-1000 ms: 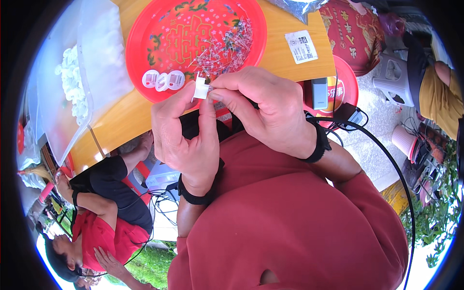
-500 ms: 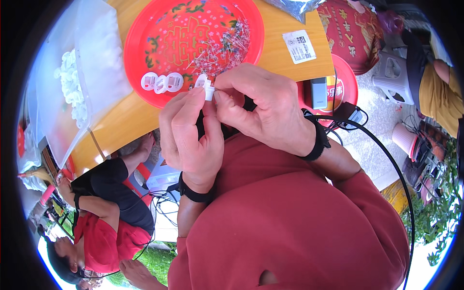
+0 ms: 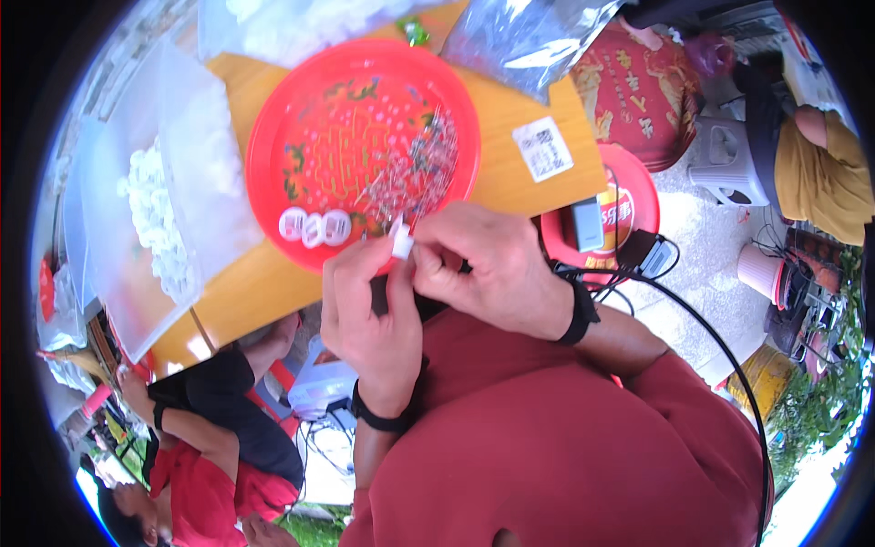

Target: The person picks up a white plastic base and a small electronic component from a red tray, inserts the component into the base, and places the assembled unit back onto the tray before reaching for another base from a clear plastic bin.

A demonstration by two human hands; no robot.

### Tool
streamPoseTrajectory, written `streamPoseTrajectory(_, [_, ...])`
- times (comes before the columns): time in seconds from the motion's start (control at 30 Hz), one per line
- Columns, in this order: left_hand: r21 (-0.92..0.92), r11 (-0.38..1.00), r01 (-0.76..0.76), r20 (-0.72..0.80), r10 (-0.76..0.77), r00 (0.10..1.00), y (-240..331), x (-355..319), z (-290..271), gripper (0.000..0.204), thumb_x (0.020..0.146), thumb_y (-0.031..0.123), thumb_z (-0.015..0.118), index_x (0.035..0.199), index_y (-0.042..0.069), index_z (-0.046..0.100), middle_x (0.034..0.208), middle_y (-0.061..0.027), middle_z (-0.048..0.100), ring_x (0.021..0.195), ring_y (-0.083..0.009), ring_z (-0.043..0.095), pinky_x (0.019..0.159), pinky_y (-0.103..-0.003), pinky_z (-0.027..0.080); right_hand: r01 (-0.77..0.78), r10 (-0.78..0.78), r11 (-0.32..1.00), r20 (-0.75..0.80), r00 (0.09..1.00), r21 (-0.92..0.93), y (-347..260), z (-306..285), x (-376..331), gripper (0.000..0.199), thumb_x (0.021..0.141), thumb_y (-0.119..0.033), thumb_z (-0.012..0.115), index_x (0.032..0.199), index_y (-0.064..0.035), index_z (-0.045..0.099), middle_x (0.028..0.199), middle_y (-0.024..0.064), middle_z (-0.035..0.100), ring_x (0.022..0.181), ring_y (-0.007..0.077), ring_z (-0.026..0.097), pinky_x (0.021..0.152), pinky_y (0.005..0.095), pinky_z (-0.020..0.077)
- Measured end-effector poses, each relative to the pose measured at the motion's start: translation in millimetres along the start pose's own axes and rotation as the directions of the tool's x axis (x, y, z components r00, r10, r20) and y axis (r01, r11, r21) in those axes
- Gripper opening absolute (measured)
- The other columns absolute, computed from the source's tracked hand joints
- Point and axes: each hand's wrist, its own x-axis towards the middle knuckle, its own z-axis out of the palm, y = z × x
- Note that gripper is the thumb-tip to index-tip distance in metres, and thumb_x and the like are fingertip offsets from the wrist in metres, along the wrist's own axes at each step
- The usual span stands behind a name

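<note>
A: What are the hands doing?
B: The left hand (image 3: 372, 314) pinches a small white plastic piece (image 3: 402, 242) between thumb and forefinger, seen against the near rim of the round red plastic tray (image 3: 283, 109). The right hand (image 3: 492, 269) has its fingertips gathered just beside it; I can't tell whether they grip anything.
A: What's in the tray?
B: A heap of small clear pieces with thin wire legs (image 3: 428, 162), and white round plastic pieces (image 3: 336, 227).
A: Which step is this?
B: Fingertip work on that one piece, I'd judge. The next move calls for a steady left pinch and precise right fingertips.
</note>
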Motion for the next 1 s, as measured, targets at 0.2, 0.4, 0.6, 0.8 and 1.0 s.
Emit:
streamPoseTrajectory(0.2, [-0.309,0.923,0.230,0.331,-0.122,0.936,-9,5,-22,0.030,0.082,-0.005,0.064,0.110,-0.003,0.055,0.121,-0.0166,0.057,0.113,-0.0234,0.056,0.097,-0.034,0.045,0.000,-0.013,0.994,0.129,0.992,0.105,6,-12,4,0.012,0.078,-0.005,0.067,0.086,-0.0028,0.059,0.072,0.0082,0.057,0.061,0.0238,0.057,0.055,0.0331,0.0450])
streamPoseTrajectory(0.4, [-0.397,0.883,0.251,0.370,-0.096,0.924,-4,0,-22,0.031,0.086,-0.004,0.062,0.116,-0.004,0.054,0.117,-0.0155,0.060,0.106,-0.0213,0.060,0.094,-0.033,0.047,0.027,-0.036,0.998,0.141,0.989,0.061,-5,-27,-3,0.013,0.079,-0.009,0.066,0.083,-0.0030,0.055,0.072,0.0094,0.055,0.062,0.0279,0.057,0.056,0.0363,0.0452])
streamPoseTrajectory(0.6, [-0.424,0.869,0.256,0.286,-0.140,0.948,-6,-15,-23,0.030,0.086,-0.008,0.061,0.115,-0.005,0.055,0.113,-0.0131,0.062,0.100,-0.0175,0.062,0.090,-0.030,0.049,-0.086,0.045,0.980,0.219,0.975,0.181,-17,-19,-8,0.014,0.084,-0.011,0.065,0.083,-0.0021,0.054,0.071,0.0125,0.055,0.064,0.0319,0.058,0.057,0.0384,0.0458])
streamPoseTrajectory(0.8, [-0.474,0.857,0.202,0.190,-0.125,0.974,6,-4,-19,0.028,0.088,-0.005,0.062,0.116,-0.003,0.057,0.110,-0.0122,0.063,0.094,-0.0149,0.063,0.081,-0.027,0.051,0.036,-0.059,0.990,0.171,0.984,0.137,-18,-31,3,0.019,0.084,-0.013,0.071,0.097,-0.0033,0.062,0.082,0.0126,0.063,0.067,0.0289,0.062,0.061,0.0354,0.0482])
streamPoseTrajectory(1.0, [-0.490,0.853,0.177,0.137,-0.125,0.983,-2,-5,-13,0.027,0.088,-0.005,0.062,0.114,-0.001,0.059,0.103,-0.0097,0.065,0.075,-0.0084,0.062,0.063,-0.021,0.048,-0.010,-0.009,0.993,0.173,0.985,0.114,-14,-31,12,0.033,0.078,-0.007,0.074,0.109,-0.0014,0.065,0.102,0.0137,0.065,0.088,0.0244,0.065,0.072,0.0309,0.0526])
